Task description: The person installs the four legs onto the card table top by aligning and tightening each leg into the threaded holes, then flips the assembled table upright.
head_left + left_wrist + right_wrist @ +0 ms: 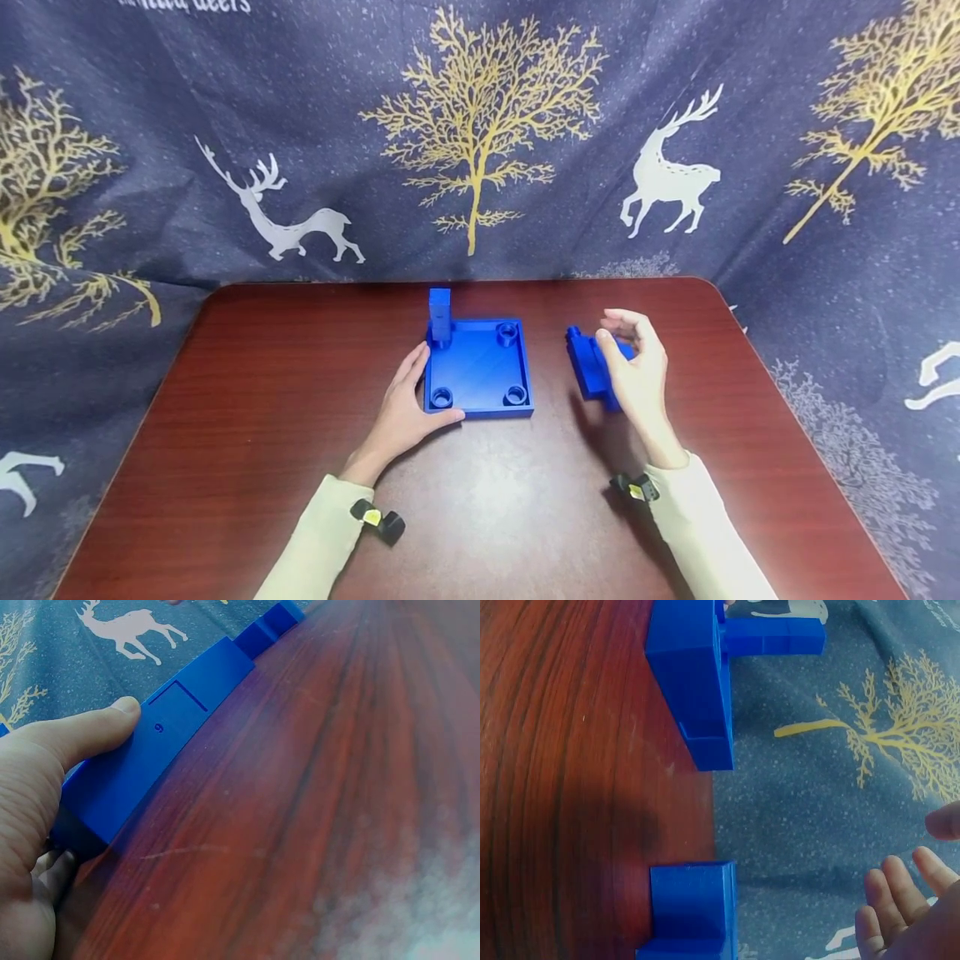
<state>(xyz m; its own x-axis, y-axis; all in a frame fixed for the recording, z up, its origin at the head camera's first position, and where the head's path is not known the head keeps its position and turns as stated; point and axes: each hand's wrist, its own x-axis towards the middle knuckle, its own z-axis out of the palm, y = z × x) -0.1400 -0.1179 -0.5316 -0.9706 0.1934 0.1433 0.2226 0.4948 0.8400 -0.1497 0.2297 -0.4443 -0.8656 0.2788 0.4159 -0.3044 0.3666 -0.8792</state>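
A square blue tray (491, 412) with a raised rim and round corner sockets lies on the table. My left hand (401, 412) grips its near left corner, thumb along the front wall and fingers against the left side. The left wrist view shows that thumb on the front wall (157, 742), by a small marked numeral. A blue square post (440, 312) stands upright in the far left socket; the other sockets have nothing in them. My right hand (637, 367) hovers over loose blue pieces (590, 367), its fingers loosely bent, holding nothing, and partly hides them.
The reddish-brown wooden table (300, 350) reaches back to a dark blue cloth (300, 92) printed with deer and trees. To the right of the tray, across a strip of table, lies a blue piece with a stepped shape (690, 900).
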